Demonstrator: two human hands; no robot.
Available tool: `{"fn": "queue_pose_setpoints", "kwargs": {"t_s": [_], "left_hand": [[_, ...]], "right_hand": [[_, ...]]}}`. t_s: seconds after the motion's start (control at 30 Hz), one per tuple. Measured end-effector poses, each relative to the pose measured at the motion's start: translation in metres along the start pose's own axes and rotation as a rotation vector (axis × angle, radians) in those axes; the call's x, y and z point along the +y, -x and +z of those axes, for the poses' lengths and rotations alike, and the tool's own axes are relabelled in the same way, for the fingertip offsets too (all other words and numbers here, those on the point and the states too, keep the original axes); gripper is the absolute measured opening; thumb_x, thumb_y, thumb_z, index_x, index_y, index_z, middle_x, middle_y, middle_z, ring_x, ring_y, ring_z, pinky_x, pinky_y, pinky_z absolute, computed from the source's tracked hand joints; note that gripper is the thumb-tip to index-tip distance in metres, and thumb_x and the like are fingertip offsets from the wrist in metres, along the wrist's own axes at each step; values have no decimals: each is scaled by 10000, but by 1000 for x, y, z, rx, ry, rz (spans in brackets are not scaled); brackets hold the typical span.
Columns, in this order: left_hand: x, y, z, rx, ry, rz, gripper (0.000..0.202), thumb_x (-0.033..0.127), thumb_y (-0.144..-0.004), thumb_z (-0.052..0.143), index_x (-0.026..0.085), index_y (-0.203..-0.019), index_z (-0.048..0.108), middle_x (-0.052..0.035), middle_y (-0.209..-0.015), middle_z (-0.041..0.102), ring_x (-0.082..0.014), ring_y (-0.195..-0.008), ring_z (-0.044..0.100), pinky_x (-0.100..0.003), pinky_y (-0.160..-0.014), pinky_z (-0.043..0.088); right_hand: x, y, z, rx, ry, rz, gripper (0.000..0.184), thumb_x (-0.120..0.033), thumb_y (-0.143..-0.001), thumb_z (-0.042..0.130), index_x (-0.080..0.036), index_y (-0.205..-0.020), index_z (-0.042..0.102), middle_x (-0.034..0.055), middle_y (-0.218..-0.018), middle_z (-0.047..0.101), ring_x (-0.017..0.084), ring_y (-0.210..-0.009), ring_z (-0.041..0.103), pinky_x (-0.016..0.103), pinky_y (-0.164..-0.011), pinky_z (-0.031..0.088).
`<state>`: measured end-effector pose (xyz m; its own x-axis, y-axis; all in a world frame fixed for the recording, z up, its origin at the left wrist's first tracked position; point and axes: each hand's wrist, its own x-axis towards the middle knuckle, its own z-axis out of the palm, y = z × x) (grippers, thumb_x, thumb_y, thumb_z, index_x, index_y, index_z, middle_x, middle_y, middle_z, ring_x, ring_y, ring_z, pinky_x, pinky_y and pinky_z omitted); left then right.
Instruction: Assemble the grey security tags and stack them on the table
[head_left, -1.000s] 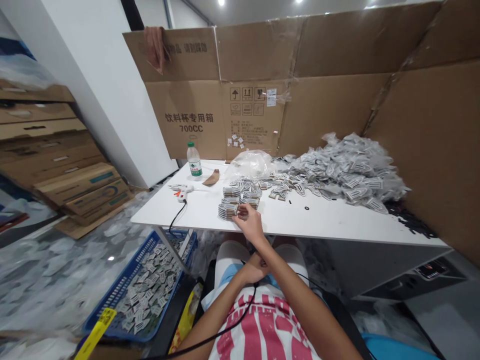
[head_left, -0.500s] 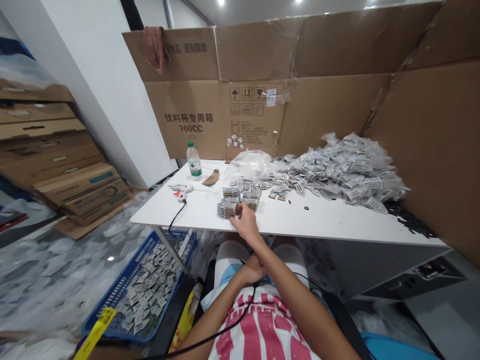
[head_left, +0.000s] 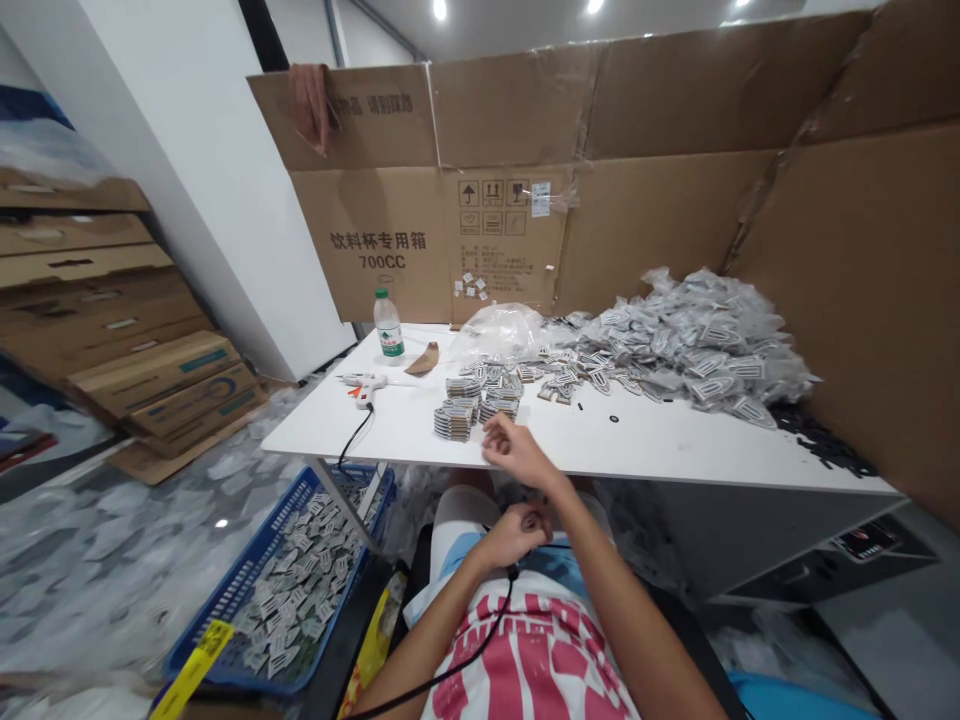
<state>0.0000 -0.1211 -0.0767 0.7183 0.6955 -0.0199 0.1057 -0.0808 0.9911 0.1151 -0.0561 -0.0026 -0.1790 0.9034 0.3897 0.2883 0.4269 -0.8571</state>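
Note:
Several short stacks of small striped cardboard tags [head_left: 456, 418] stand near the front edge of a white table [head_left: 645, 440]. My right hand [head_left: 514, 448] hovers just right of the nearest stack, fingers loosely curled, apart from the tags; I cannot see anything in it. My left hand [head_left: 517, 530] rests low over my lap below the table edge, fingers closed on something small that I cannot make out. A big heap of bagged tags [head_left: 697, 340] covers the table's far right.
A water bottle [head_left: 388, 323], a glue gun [head_left: 361, 381] with its cord, and a clear plastic bag [head_left: 501, 328] sit on the table. Cardboard walls surround it. A blue basket of tags [head_left: 292, 580] stands on the floor at left, beside flattened cartons.
My right hand has drawn back from the nearest stack and slid slightly right. The left hand stays over my lap. The view tilted a little.

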Motion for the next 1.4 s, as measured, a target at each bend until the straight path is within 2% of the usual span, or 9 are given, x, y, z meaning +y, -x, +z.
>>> {"fn": "queue_pose_setpoints", "kwargs": {"t_s": [0.07,0.17,0.3,0.43,0.6,0.77,1.03,1.23,1.4], "left_hand": [[13,1,-1,-117,278,-67,217,300,-706,647,205,-859,525,26,-702,468,-115,-589,395,-257,-552,308],[42,-6,-4,-231,564,-50,305,271,-665,656,217,-872,440,56,-712,421,-73,-523,308,-242,-527,212],[84,-43,-13,-212,615,46,340,247,-700,697,212,-971,494,58,-775,434,-64,-543,360,-238,-551,227],[106,-105,-22,-40,552,64,330,287,-774,689,152,-1058,591,41,-753,493,-68,-563,366,-239,-570,262],[96,-152,-25,143,404,155,485,336,-794,706,93,-1213,684,-74,-869,730,-93,-611,481,-249,-606,358],[74,-150,-21,280,363,231,377,441,-824,709,149,-1063,692,-124,-1001,790,-90,-571,515,-237,-543,388],[67,-146,-20,423,271,145,420,577,-868,723,218,-1009,557,92,-514,466,-90,-430,391,-196,-457,263],[72,-144,-16,416,364,151,491,634,-862,718,231,-999,474,-18,-780,724,-61,-436,365,-202,-432,249],[74,-144,-18,390,286,135,559,716,-823,723,185,-921,576,-64,-810,738,-66,-474,389,-222,-462,311]], "right_hand": [[8,8,-39,-21,32,9,140,-347,-902,649,-228,-971,674,19,-847,726,195,-736,663,307,-695,524],[29,9,-88,279,279,99,154,-377,-916,624,-233,-914,679,18,-728,658,221,-682,625,341,-703,508],[61,-5,-118,607,679,115,280,-346,-935,569,-190,-1124,705,169,-1131,667,333,-1059,627,457,-942,494],[82,-13,-122,532,891,200,394,-301,-917,585,-168,-1272,692,230,-1264,612,391,-1196,533,491,-998,429],[96,-9,-125,485,941,279,451,-290,-796,690,-160,-1228,666,199,-1139,669,374,-1058,538,446,-907,407],[107,-6,-133,555,821,200,254,-232,-800,627,-190,-1045,682,148,-1007,697,322,-958,571,417,-883,413],[109,1,-139,697,470,137,256,-467,-758,761,-225,-820,702,86,-844,719,274,-786,619,399,-769,488],[95,3,-135,757,234,150,276,-495,-774,734,-224,-810,695,66,-831,738,251,-763,667,400,-786,533],[90,10,-133,914,134,211,312,-498,-759,752,-227,-886,665,60,-880,735,252,-798,698,392,-798,550]]}}
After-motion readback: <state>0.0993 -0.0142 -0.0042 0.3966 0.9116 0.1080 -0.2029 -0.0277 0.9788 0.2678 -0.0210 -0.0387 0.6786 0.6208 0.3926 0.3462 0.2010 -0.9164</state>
